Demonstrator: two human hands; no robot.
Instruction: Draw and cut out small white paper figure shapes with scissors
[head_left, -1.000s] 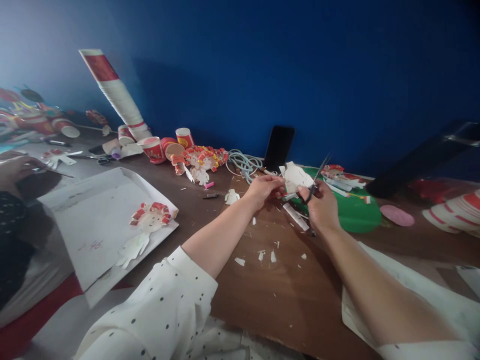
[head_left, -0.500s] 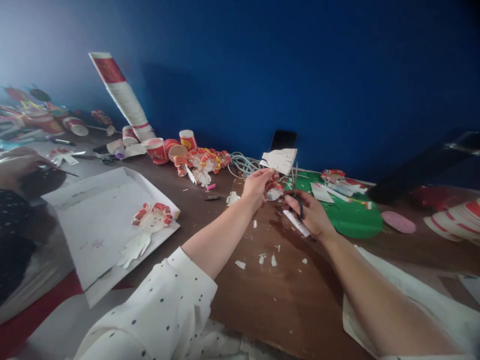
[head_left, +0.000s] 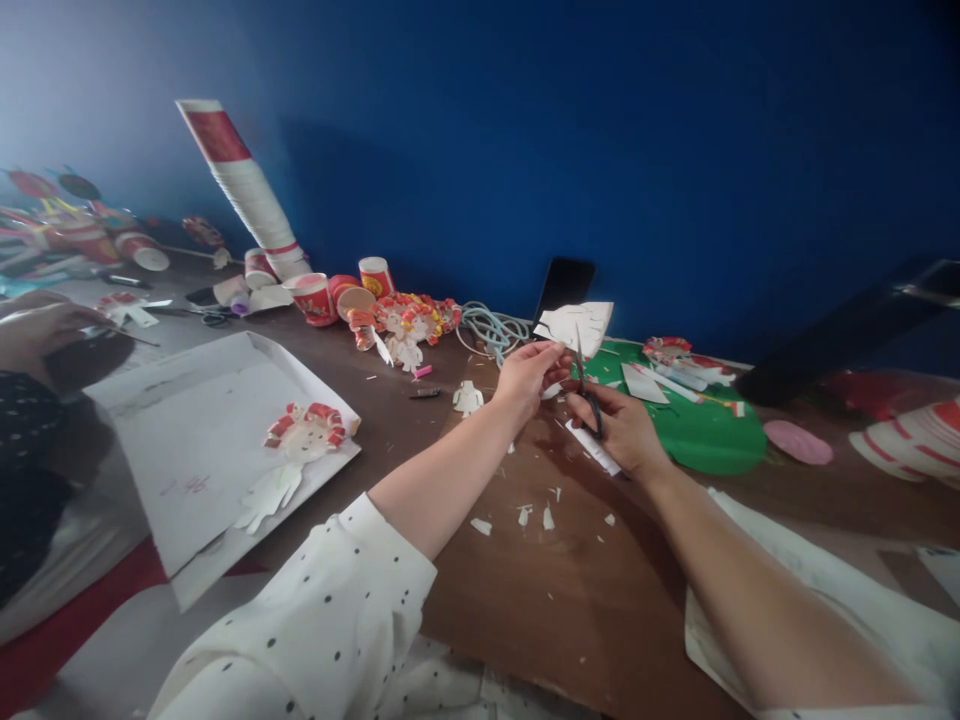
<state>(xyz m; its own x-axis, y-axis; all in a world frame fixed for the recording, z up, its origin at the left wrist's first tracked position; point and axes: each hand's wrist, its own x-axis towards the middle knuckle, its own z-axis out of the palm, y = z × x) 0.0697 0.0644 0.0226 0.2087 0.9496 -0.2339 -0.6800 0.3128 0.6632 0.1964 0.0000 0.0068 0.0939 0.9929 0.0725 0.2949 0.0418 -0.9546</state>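
White paper piece (head_left: 594,322) is raised above the table (head_left: 517,600), in front of a dark phone (head_left: 562,284), pinched between the thumb and fingers of the left hand (head_left: 525,378). The right hand (head_left: 621,428) grips dark-handled scissors (head_left: 592,408), blades pointing up across the paper's near edge; whether they bite into it is hard to tell. A green sheet (head_left: 709,435) lies beyond the right hand. Nearer the person, paper scraps (head_left: 548,518) dot the brown surface.
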